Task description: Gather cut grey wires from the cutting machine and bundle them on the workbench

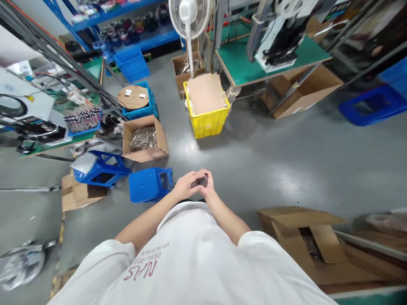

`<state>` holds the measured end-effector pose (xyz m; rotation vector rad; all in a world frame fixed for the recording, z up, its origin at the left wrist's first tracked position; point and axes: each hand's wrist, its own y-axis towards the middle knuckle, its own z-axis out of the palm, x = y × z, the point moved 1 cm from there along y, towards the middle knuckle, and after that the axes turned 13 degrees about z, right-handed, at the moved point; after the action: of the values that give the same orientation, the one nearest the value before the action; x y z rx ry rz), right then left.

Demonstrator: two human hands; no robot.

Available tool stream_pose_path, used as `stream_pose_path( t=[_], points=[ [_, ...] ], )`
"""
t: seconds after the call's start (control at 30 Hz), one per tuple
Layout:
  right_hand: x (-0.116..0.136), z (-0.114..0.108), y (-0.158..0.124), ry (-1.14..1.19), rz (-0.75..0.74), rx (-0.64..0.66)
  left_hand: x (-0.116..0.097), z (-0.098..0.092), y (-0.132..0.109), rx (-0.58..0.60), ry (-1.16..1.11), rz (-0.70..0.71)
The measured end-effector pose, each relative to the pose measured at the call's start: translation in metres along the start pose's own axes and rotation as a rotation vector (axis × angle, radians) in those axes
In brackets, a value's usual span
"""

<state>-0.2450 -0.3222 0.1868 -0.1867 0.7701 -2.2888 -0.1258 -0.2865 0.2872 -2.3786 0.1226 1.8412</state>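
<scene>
Both of my hands meet in front of my waist around a bundle of thin wires with dark ends (201,181). My left hand (185,186) is wrapped round the bundle, and a few strands stick out past its left side. Cupped at the dark ends, my right hand (208,187) has its fingers closed against them. The exact kind of the wire ends is too small to make out. Just left of my hands stands a blue plastic stool (144,185).
A cardboard box of wires (162,142) and a yellow crate topped with cardboard (208,125) stand ahead on the grey floor. A white fan (187,10) rises behind them. Green-topped workbenches (244,70) hold machines. A large open carton (295,216) lies at right.
</scene>
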Motion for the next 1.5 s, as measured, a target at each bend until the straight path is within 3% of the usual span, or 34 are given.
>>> stream_pose_path(
  t=[0.1,0.27,0.4,0.5,0.63,0.8,0.9,0.97,1.03,1.13,1.23,1.3,1.4,1.5],
  points=[
    [0.021,0.001,0.005,0.232,0.037,-0.101,0.010,-0.023,-0.027,-0.355,-0.146,-0.212],
    [0.113,0.017,-0.013,0.313,-0.266,-0.142,0.043,-0.047,-0.045,-0.719,-0.307,-0.364],
    [0.163,0.058,-0.050,0.265,-0.503,-0.069,0.057,-0.048,-0.029,-0.849,-0.558,-0.430],
    [0.164,0.099,-0.075,0.154,-0.691,0.003,0.050,-0.040,-0.004,-0.842,-0.734,-0.424],
    [0.122,0.135,-0.080,-0.055,-0.808,0.071,0.023,-0.017,0.041,-0.720,-0.912,-0.373],
    [0.066,0.140,-0.057,-0.464,-0.683,0.091,-0.033,0.022,0.112,-0.523,-1.055,-0.248],
    [0.062,0.147,-0.052,-0.491,-0.668,0.096,-0.060,0.029,0.134,-0.448,-1.098,-0.165],
    [0.067,0.152,-0.055,-0.381,-0.700,0.092,-0.065,0.022,0.132,-0.390,-1.043,-0.081],
    [0.070,0.150,-0.061,-0.237,-0.660,0.063,-0.054,0.011,0.115,-0.367,-0.902,-0.006],
    [0.070,0.130,-0.069,0.013,-0.490,0.056,-0.014,-0.007,0.068,-0.358,-0.571,-0.020],
    [0.079,0.096,-0.072,0.221,-0.279,0.113,0.034,-0.022,0.016,-0.181,-0.277,-0.106],
    [0.095,0.068,-0.075,0.266,-0.120,0.083,0.057,-0.031,-0.004,-0.024,-0.178,-0.142],
    [0.118,0.026,-0.093,0.270,0.035,-0.020,0.067,-0.026,0.006,0.226,-0.067,-0.116],
    [0.111,-0.002,-0.127,0.149,0.309,-0.047,0.040,0.016,0.051,0.638,0.146,0.175]
  ],
)
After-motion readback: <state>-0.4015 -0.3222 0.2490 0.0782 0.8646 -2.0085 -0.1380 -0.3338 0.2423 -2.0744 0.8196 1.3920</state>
